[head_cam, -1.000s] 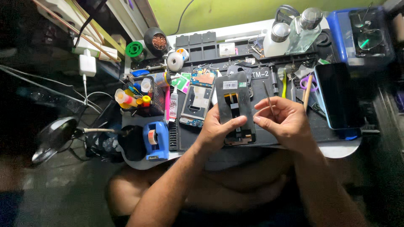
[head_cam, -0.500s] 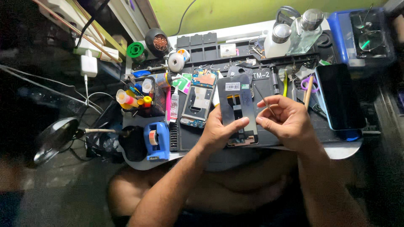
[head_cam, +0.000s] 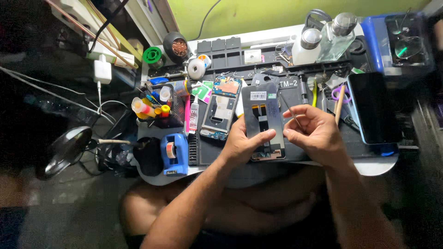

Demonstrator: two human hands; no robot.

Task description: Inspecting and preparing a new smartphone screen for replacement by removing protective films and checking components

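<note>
Fingers of the left hand (head_cam: 242,145) clamp a phone screen panel (head_cam: 263,121); the right hand (head_cam: 314,133) pinches tweezers (head_cam: 291,112). Far right, a clear liquid bottle (head_cam: 336,39) stands.

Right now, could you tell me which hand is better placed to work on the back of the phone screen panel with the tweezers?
Probably the right hand: it already pinches the tweezers beside the screen panel, while the left hand grips the panel's edge to steady it.

Left hand (head_cam: 242,144) curled, thumb extended right — right hand (head_cam: 314,133) pinched, fingers bent inward.
</note>
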